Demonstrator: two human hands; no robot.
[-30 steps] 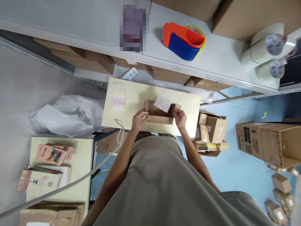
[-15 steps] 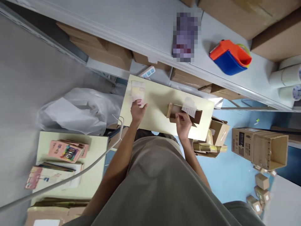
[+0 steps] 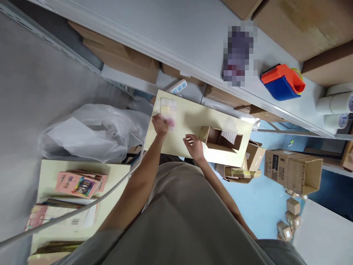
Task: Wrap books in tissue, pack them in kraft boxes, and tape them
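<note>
At the far left end of the pale yellow tabletop (image 3: 180,141), my left hand (image 3: 160,125) is closed at the edge of a flat, pale packet (image 3: 168,108) with yellow and pink parts. The packet's near, pink end is blurred. My right hand (image 3: 194,148) hovers over the tabletop's near edge, fingers loosely bent and apart, with nothing in them. Just right of it lies an open, narrow cardboard box (image 3: 208,136). A white printed paper slip (image 3: 229,136) sticks up from the box's far side.
A grey shelf (image 3: 171,33) runs above the far side, bearing an orange and blue tape dispenser (image 3: 282,82) and white rolls (image 3: 335,101). Clear plastic wrap (image 3: 91,129) and a side table with booklets (image 3: 79,184) are at left. Cardboard boxes (image 3: 292,171) stand at right.
My right hand has left the cardboard box and moved left, toward the table's middle. My left hand has shifted to the packet's left edge. The whole view has shifted a little.
</note>
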